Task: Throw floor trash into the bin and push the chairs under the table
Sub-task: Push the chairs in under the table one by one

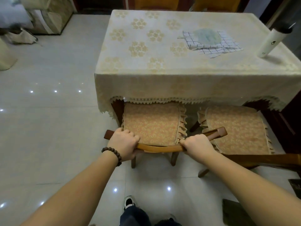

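Squarely tableward: chair (153, 126), hands-gripped backrest crosswise.

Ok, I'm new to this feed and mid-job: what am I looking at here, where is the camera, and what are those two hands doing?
There is no machine here. This is one wide-angle camera worn on a person's head, looking forward and down, so the two bare arms reaching in from the bottom are the wearer's own.

The left hand, with a bead bracelet on its wrist, and the right hand are both closed on the curved wooden top rail of a chair. Its cushioned seat sits partly under the table, which is covered by a cream tablecloth. A second chair stands just to the right, also partly under.

On the table lie a checked cloth and a white cylinder. The floor is glossy pale tile; I see no loose trash near the chairs.
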{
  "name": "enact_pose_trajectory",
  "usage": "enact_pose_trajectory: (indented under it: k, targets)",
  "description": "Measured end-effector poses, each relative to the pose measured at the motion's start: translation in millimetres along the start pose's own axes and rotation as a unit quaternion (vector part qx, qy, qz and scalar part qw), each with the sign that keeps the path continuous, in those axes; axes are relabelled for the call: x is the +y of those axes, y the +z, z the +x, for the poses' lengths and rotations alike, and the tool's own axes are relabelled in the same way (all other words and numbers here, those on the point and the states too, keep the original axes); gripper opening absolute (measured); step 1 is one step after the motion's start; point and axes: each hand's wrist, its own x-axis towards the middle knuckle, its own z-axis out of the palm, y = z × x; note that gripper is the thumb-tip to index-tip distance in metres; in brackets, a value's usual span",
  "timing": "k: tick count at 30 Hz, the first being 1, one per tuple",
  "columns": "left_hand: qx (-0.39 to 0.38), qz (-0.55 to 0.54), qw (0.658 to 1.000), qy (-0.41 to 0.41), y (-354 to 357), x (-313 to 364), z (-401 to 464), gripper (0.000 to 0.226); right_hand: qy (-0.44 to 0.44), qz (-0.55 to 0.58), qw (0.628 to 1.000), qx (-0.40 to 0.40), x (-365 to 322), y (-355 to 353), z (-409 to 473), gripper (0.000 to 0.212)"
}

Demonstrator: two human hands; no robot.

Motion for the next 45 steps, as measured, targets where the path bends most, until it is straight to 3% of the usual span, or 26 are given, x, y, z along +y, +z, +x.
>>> enact_pose_trajectory:
  k: [6, 14, 22, 31, 38, 39, 42, 45]
  targets:
    - [0.015, -0.017, 1.0, -0.016, 10, -63, 8, 0.052, -0.005, -0.014, 1.0, 0.001, -14, -40, 56, 0.016]
    - [0.021, 0.006, 0.999, 0.03, 6, -116, 66, 0.053, 0.034, -0.004, 0.999, -0.019, 3, -58, 112, 0.01]
    - [-0.008, 0.032, 0.999, 0.029, 0, -163, 150, 0.045, 0.031, 0.004, 0.999, -0.016, 55, -68, 189, 0.014]
    - [-0.023, 0.038, 0.999, 0.016, -6, -203, 242, 0.052, 0.022, 0.007, 1.0, -0.01, 121, -82, 267, 0.006]
    - [-0.019, 0.048, 0.998, 0.029, -5, -232, 266, 0.056, 0.039, 0.022, 0.999, 0.008, 124, -77, 297, 0.008]
    - [-0.018, 0.047, 0.998, 0.026, -5, -232, 266, 0.062, 0.035, 0.038, 0.999, 0.014, 125, -73, 296, 0.018]
    - [-0.054, 0.016, 0.998, -0.01, -10, -230, 266, 0.098, 0.085, 0.074, 0.991, 0.067, 126, -68, 285, 0.084]
    - [-0.044, -0.041, 0.991, -0.117, -12, -222, 269, 0.112, 0.211, 0.123, 0.956, 0.164, 129, -69, 281, 0.085]
